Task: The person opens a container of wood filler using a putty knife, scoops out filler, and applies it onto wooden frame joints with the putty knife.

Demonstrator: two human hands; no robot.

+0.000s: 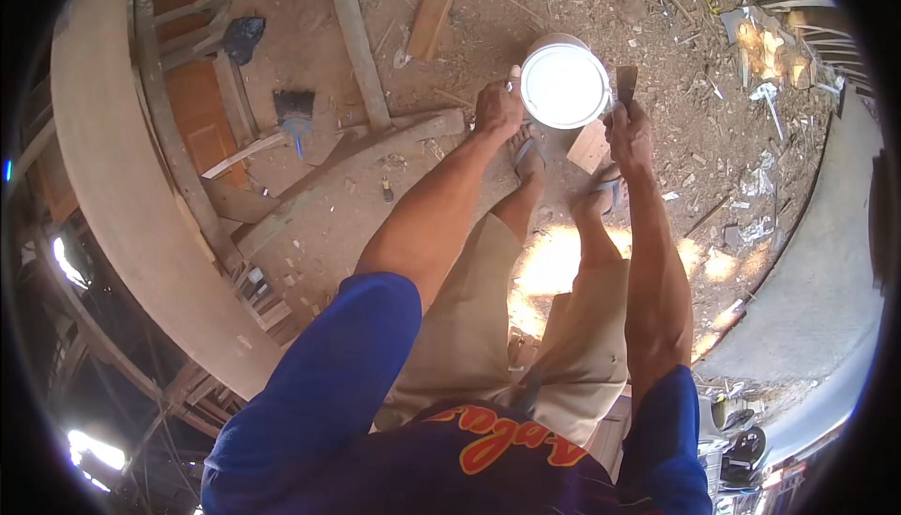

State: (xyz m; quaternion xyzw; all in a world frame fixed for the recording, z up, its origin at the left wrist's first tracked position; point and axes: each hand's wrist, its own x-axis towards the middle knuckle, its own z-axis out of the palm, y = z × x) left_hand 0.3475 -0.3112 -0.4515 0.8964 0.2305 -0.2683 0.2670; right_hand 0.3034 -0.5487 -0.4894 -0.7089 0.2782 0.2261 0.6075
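A round can with a bright white lid or top (pixel 565 86) is held up over the dirt floor, between my two hands. My left hand (pixel 500 107) grips its left side, with the thumb up near the rim. At the can's right edge, my right hand (pixel 631 132) is closed around a flat dark blade-like tool (pixel 626 83), which points away from me. The fingers of this hand are close to the can; whether they also touch it is unclear.
Wooden beams (pixel 357 41) and a long curved plank (pixel 113 168) lie on the left. A dark brush (pixel 295 112) rests near them. Wood pieces (pixel 589 146) and scraps are scattered around my feet. A grey sheet (pixel 798 280) stands at the right.
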